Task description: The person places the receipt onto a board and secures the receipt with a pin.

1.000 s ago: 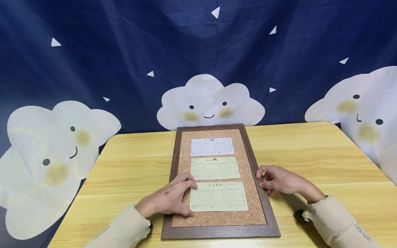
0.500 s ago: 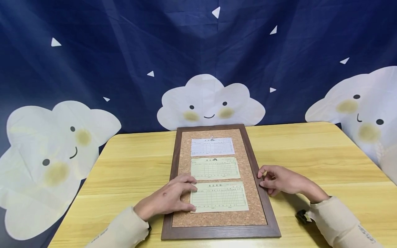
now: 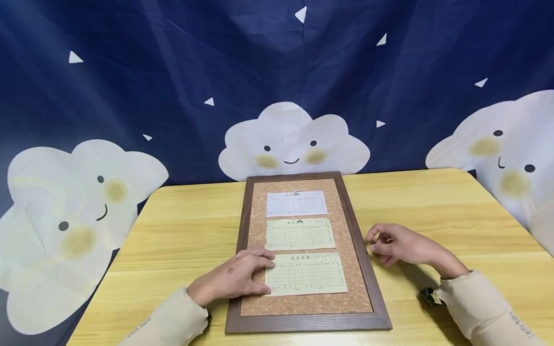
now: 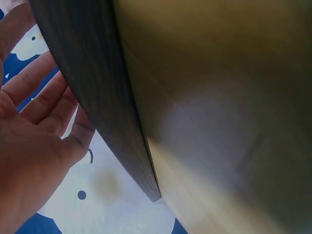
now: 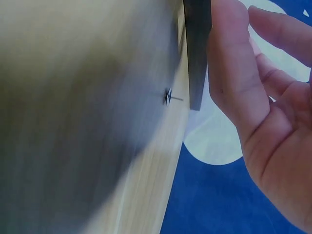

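A cork board point(image 3: 307, 304) in a dark brown frame lies on the table. Three printed form slips are on it in a column: a white slip point(image 3: 296, 204) at the top, a pale green slip point(image 3: 299, 234) in the middle and another green slip point(image 3: 306, 274) at the bottom. Small pins hold the upper two at their top edges. My left hand point(image 3: 238, 275) reaches over the frame's left side, thumb and fingertips at the bottom slip's left edge. Just off the frame's right side is my right hand point(image 3: 404, 245), fingers loosely bent, nothing visible between them.
A thumbtack point(image 5: 168, 96) lies on the wooden table point(image 3: 190, 211), its point sticking out sideways in the right wrist view. Behind the table hangs a dark blue curtain point(image 3: 186, 62) with smiling clouds.
My right hand has moved slightly right, away from the frame's right edge. My left hand has barely shifted, and the board and slips stay in place.
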Tool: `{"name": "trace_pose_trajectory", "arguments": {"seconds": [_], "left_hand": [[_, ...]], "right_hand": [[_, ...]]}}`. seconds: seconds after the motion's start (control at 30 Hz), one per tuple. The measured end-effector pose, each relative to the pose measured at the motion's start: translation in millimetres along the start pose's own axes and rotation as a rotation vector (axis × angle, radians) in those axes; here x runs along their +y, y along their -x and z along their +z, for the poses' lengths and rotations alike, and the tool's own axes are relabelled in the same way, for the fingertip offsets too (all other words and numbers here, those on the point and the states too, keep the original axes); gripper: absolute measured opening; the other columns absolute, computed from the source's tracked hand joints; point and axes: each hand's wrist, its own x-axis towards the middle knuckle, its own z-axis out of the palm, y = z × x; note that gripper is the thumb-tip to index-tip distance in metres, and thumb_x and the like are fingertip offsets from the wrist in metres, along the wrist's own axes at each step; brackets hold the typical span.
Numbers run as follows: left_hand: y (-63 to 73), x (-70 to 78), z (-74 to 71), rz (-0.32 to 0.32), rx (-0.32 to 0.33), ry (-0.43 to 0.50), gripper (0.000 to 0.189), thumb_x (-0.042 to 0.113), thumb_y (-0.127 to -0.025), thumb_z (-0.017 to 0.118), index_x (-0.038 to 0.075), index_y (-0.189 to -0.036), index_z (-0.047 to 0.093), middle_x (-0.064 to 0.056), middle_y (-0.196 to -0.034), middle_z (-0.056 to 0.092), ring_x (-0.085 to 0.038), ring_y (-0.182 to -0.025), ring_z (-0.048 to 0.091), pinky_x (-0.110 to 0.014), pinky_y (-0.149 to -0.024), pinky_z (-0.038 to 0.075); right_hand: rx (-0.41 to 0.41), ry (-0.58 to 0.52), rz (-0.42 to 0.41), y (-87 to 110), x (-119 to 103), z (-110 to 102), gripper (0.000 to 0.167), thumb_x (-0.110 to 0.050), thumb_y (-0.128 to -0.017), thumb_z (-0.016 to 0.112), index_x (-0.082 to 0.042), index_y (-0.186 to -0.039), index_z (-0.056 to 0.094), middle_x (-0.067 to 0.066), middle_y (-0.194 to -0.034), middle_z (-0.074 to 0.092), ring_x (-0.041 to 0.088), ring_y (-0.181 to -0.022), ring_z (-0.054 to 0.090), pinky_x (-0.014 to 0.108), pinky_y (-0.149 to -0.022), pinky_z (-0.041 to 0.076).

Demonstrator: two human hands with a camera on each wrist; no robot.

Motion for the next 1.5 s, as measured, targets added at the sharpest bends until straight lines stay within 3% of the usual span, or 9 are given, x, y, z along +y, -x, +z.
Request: {"name": "trace_pose_trajectory", "arguments": {"seconds": [0.27, 0.77, 1.07, 1.5], "left_hand": [[-0.1, 0.1, -0.5, 0.003, 0.006, 0.002, 0.048, 0.027, -0.083, 0.083, 0.003, -0.122, 0.069, -0.006, -0.138, 0.056, -0.033, -0.138, 0.042, -0.051, -0.114, 0.033], [-2.6, 0.9, -2.6, -0.013, 0.016, 0.016, 0.054, 0.028, -0.081, 0.085, 0.001, -0.124, 0.068, -0.007, -0.137, 0.059, -0.032, -0.135, 0.046, -0.051, -0.112, 0.036], [-3.4, 2.3, -2.4, -0.053, -0.006, 0.009, 0.055, 0.029, -0.081, 0.084, 0.001, -0.126, 0.067, -0.006, -0.138, 0.058, -0.034, -0.139, 0.04, -0.051, -0.114, 0.032], [-3.6, 3.9, -1.7, -0.029, 0.014, -0.003, 0.055, 0.026, -0.079, 0.086, -0.001, -0.123, 0.068, -0.009, -0.135, 0.06, -0.034, -0.135, 0.046, -0.051, -0.112, 0.035]], "right_hand": [[0.039, 0.059, -0.014, 3.5, 2, -8, 0.015, -0.006, -0.098, 0.061, 0.005, -0.108, 0.056, 0.008, -0.074, 0.054, 0.014, -0.056, 0.053, 0.031, -0.046, 0.051], [0.08, 0.056, -0.002, 8.7, 11, -20, 0.013, -0.003, -0.098, 0.059, 0.007, -0.107, 0.057, 0.008, -0.074, 0.051, 0.012, -0.055, 0.049, 0.027, -0.044, 0.048], [0.08, 0.06, -0.005, 12.4, 19, -25, 0.015, -0.001, -0.097, 0.059, 0.01, -0.109, 0.057, 0.007, -0.072, 0.052, 0.011, -0.051, 0.049, 0.028, -0.044, 0.049], [0.085, 0.111, 0.015, 11.8, 26, -30, 0.023, 0.002, -0.094, 0.062, 0.011, -0.114, 0.056, 0.005, -0.073, 0.05, 0.011, -0.055, 0.048, 0.025, -0.042, 0.045]]}}
